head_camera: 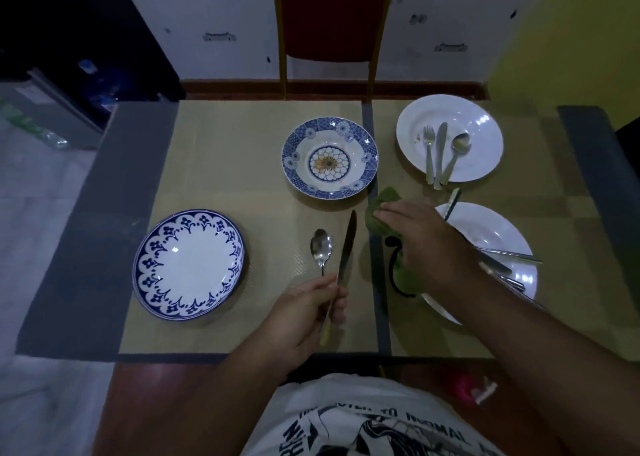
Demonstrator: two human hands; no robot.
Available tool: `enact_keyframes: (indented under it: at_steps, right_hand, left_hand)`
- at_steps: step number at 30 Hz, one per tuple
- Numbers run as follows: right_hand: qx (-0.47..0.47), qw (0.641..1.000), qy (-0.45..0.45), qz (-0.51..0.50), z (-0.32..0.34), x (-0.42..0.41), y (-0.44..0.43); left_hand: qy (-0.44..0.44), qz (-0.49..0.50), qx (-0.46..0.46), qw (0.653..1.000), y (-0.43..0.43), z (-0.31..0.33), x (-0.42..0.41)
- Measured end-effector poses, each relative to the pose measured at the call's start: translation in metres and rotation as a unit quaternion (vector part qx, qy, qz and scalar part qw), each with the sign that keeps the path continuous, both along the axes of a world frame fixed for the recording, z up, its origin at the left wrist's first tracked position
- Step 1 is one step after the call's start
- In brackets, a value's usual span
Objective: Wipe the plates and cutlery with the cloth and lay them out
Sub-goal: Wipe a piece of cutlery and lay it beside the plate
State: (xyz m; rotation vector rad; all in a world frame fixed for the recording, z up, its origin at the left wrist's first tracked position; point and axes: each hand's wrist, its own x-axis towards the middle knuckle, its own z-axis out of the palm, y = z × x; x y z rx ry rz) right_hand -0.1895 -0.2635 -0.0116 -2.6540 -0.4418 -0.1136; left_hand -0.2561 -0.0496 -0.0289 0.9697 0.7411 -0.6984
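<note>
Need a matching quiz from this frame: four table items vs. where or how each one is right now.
Items:
1. long knife
2. green cloth
3. far white plate
4. blue-edged plate

States:
A. under the right hand
B. carries a fork and a spoon
C. empty, near left on the mat
D. gripped by the left hand

Pairs: 1-D, 2-A, 3-B, 4-C.
</note>
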Motion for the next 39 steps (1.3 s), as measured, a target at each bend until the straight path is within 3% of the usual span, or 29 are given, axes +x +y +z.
enact_keyframes:
  at_steps: [7,12,23,31,33,35,37,39]
  right_hand:
    - [0.056,0.995,0.013,0.087,-0.014,-0.022,0.043]
    - [0.037,0.991,0.048,0.117,-0.028,-0.036,0.056]
    - [0.072,0.984,0.071,0.147,-0.033,-0.030,0.064]
    - [0.061,0.984,0.087,0.140,-0.043,-0.028,0.066]
    - [0.071,0.983,0.088,0.144,-0.045,-0.026,0.066]
    - [0.086,0.981,0.087,0.149,-0.045,-0.023,0.069]
    - [0.074,0.983,0.084,0.146,-0.046,-0.020,0.073]
    - [0.056,0.985,0.086,0.140,-0.049,-0.018,0.075]
  left_hand:
    - [-0.021,0.107,0.166,0.980,0.034,-0.021,0.002]
    - [-0.026,0.156,0.260,0.953,0.044,-0.039,0.001]
    - [-0.087,0.045,0.440,0.893,0.051,-0.067,0.004]
    - [-0.137,-0.009,0.499,0.856,0.059,-0.061,0.000]
    - [-0.231,-0.077,0.535,0.809,0.062,-0.059,-0.008]
    - [-0.341,-0.221,0.570,0.714,0.066,-0.068,-0.021]
    - [-0.359,-0.362,0.569,0.645,0.067,-0.076,-0.036]
    - [-0.350,-0.419,0.570,0.614,0.066,-0.079,-0.045]
